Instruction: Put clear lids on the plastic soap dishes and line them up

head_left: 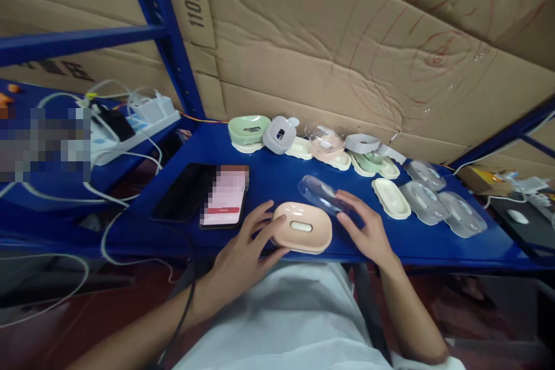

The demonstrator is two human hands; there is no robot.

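A peach soap dish [321,237] with a slotted middle rests on a cream base near the front edge of the blue table. My left hand [255,237] grips its left end, the index finger over the rim and the thumb low at the front. Just behind the dish, a clear plastic lid [318,189] is tilted. My right hand [368,228] holds the lid's right end between thumb and fingers. Part of that end is hidden by the fingers.
Along the back stand a green soap dish [243,127], a grey dish [273,136] and a peach dish [323,153]. To the right lie a cream base [390,199] and several clear lids [425,202]. A lit phone [228,193] and a dark device [184,191] lie left.
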